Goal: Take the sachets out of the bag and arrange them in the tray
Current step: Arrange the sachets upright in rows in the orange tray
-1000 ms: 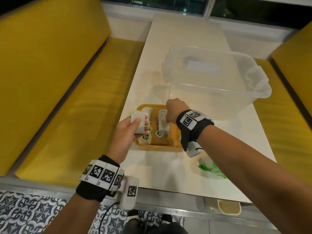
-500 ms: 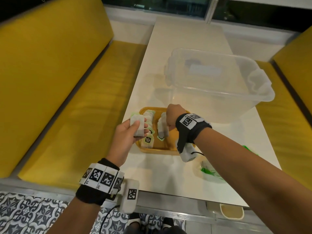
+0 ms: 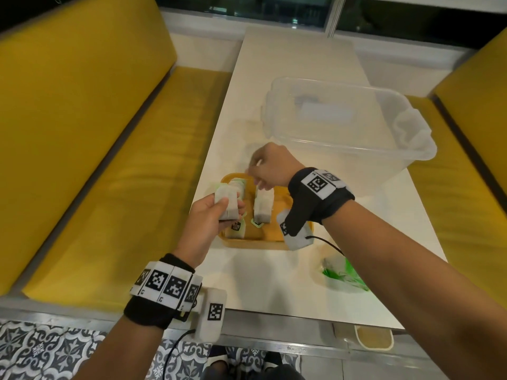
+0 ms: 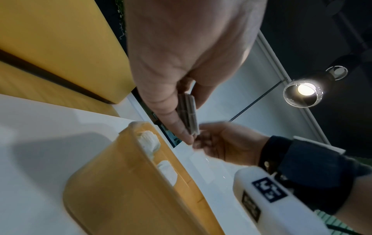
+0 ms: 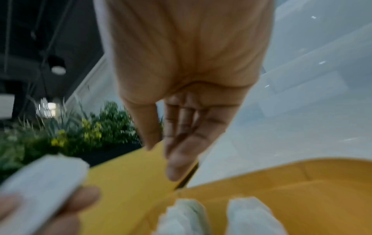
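A person's left hand [image 3: 204, 224] grips a small stack of white sachets [image 3: 226, 201] upright over the near-left corner of the yellow tray [image 3: 258, 244] on the desk [image 3: 274, 281]. The right hand [image 3: 270, 167], fingers relaxed and empty, hovers over the tray's far side, just right of the stack and nearest to it. Two rows of sachets stand in the tray; their exact count is unclear. One green-printed bag [image 3: 343, 274] lies near the tray's right.
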`<state>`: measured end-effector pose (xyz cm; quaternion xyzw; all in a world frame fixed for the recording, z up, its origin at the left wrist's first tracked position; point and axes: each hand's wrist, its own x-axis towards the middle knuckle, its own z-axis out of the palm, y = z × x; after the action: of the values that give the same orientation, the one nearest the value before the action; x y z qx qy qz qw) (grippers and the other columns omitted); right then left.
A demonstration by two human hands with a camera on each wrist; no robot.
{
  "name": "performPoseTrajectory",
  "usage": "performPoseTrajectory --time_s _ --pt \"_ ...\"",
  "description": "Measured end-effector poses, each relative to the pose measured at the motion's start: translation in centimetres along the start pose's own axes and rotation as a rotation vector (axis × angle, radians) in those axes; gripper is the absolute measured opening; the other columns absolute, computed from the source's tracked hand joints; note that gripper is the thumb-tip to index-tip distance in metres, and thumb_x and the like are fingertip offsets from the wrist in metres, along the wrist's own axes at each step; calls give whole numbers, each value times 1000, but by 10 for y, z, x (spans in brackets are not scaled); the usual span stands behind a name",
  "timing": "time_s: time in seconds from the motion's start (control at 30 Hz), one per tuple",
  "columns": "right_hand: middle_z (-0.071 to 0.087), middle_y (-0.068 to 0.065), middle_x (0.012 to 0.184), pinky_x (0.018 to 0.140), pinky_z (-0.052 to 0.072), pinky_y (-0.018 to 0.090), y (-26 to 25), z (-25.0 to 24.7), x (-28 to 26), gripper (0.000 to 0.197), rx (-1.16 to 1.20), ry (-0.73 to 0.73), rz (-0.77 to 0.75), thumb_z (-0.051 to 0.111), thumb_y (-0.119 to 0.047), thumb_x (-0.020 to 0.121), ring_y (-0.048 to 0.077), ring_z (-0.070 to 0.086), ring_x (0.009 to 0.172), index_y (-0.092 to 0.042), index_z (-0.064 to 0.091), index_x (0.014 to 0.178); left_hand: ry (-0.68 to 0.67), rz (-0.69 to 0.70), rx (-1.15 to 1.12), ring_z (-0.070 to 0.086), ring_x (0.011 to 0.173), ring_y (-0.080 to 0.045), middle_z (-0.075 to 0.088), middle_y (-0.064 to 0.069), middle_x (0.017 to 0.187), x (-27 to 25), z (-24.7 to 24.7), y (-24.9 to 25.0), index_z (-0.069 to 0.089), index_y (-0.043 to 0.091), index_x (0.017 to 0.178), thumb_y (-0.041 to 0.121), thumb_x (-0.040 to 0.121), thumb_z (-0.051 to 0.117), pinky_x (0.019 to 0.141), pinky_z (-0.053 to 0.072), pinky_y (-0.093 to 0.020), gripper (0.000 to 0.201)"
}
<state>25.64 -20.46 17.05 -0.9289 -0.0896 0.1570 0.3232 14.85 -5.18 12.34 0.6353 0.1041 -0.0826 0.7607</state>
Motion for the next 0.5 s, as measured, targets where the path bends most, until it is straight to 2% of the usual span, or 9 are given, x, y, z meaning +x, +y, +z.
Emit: performPoseTrajectory --time_s 0.1,0.2,0.3,0.37,0.43,0.5 --pt "69 10 82 60 55 27 -19 -6 -18 20 194 -160 -189 69 -24 87 12 63 70 -6 71 95 -14 10 17 68 102 -27 72 -12 105 3 3 2 64 14 111 11 101 45 86 55 -37 22" --pt "64 17 83 61 58 28 -19 -2 -23 22 227 -239 -248 76 -13 80 16 61 72 -7 71 100 -6 33 17 67 102 -31 70 -15 109 6 4 2 64 12 111 10 97 54 83 56 -38 18" --pt "62 9 74 69 60 37 -12 0 -23 30 249 -224 -197 77 1 75 22 63 68 -2 68 103 -58 67 32 68 99 -26 72 -9 104 5 7 3 62 15 112 9 95 56 76 56 -32 19" --pt "64 11 75 73 60 40 -7 -1 -24 31 270 -206 -183 77 4 74 26 65 69 -1 67 103 -108 70 14 68 97 -19 72 -3 103 2 9 3 62 18 112 12 98 50 76 55 -29 20" --pt "63 12 75 72 61 37 -3 -4 -26 27 291 -167 -182 77 4 74 27 65 69 1 68 100 -100 52 -28 66 96 -17 70 -2 106 2 10 2 61 21 113 13 102 42 77 54 -30 23" --pt "61 10 76 66 61 30 1 -9 -26 23 276 -114 -172 77 3 74 23 65 66 2 69 96 -39 49 -35 65 94 -16 68 -3 106 3 9 2 61 22 108 13 104 38 79 54 -31 25"
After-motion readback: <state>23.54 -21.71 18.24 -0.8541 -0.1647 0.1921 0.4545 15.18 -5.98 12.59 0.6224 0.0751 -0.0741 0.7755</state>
